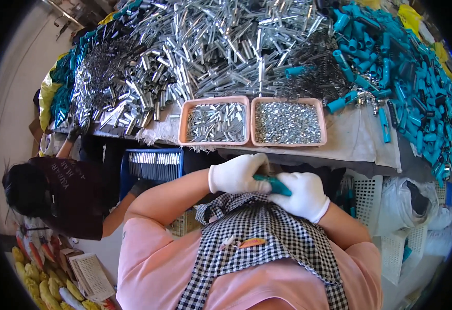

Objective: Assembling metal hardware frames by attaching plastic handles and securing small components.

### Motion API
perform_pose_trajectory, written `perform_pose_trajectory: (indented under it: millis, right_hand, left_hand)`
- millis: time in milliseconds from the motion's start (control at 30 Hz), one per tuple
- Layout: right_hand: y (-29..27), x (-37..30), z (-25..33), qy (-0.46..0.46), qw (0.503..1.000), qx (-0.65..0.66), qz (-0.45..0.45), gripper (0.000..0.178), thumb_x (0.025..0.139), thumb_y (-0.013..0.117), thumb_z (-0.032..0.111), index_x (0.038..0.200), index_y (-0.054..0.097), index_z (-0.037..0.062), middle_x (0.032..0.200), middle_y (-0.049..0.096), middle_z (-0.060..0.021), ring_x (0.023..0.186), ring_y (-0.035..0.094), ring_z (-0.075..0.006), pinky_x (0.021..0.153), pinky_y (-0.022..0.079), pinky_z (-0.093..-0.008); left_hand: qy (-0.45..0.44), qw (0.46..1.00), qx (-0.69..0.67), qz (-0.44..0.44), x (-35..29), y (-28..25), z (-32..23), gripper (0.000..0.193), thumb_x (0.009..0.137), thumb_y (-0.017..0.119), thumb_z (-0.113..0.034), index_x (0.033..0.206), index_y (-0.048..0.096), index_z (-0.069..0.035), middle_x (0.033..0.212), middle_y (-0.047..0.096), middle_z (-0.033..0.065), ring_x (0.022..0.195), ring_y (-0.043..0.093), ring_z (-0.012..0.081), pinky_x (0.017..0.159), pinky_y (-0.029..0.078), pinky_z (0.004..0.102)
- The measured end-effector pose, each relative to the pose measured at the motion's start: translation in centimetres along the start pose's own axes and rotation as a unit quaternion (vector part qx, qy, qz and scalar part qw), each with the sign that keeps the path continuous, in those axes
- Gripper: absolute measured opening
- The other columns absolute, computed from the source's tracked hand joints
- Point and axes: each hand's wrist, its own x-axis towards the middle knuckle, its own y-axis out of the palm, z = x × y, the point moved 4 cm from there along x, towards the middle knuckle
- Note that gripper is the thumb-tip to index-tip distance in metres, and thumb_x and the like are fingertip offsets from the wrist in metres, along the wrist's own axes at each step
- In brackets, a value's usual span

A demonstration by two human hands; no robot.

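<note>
Both my hands wear white gloves and meet in front of my chequered apron [259, 227], just below the table edge. Between them is a teal plastic tube-like piece [276, 184], lying roughly crosswise. My left hand [239, 173] is closed with thumb and fingers pinched at the piece's left end. My right hand [303, 194] wraps round its other end and hides part of it. Beyond my hands, two pink trays sit side by side: the left tray [181, 125] holds short metal pins [218, 122], the right tray [325, 124] small shiny metal bits [288, 123].
Silver metal tubes [226, 46] are heaped across the table, with dark springs [319, 67] beside them. Teal plastic parts [370, 57] pile up at the right. A blue crate [125, 173] stands left of me, near a co-worker [66, 199]. White plastic baskets [368, 199] are at my right.
</note>
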Motion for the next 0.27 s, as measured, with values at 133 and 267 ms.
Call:
perform_pose_trajectory:
  millis: [133,267]
  right_hand:
    - [0.0,-0.8,-0.3,-0.023,0.999,-0.013,-0.040,0.036,0.069,0.080,0.040,0.083,0.060,0.0138,0.064,0.059,-0.0089,0.054,0.062,-0.0293,0.048,0.048,-0.0408]
    - [-1.0,-1.7,-1.1,-0.032,0.996,-0.042,-0.066,0.039,0.066,0.082,0.039,0.091,0.063,0.0150,0.066,0.060,-0.0073,0.053,0.062,-0.0292,0.047,0.048,-0.0396]
  left_hand:
    - [-0.049,0.998,-0.031,0.004,0.3,0.3,-1.1,0.046,0.068,0.083,-0.028,0.095,0.063,0.003,0.085,0.066,0.0162,0.079,0.066,0.0248,0.071,0.051,0.0354]
    - [0.025,0.999,-0.012,-0.037,1.1,1.2,-2.5,0.046,0.070,0.081,-0.026,0.104,0.065,0.000,0.095,0.069,0.0177,0.087,0.068,0.0286,0.079,0.053,0.0351]
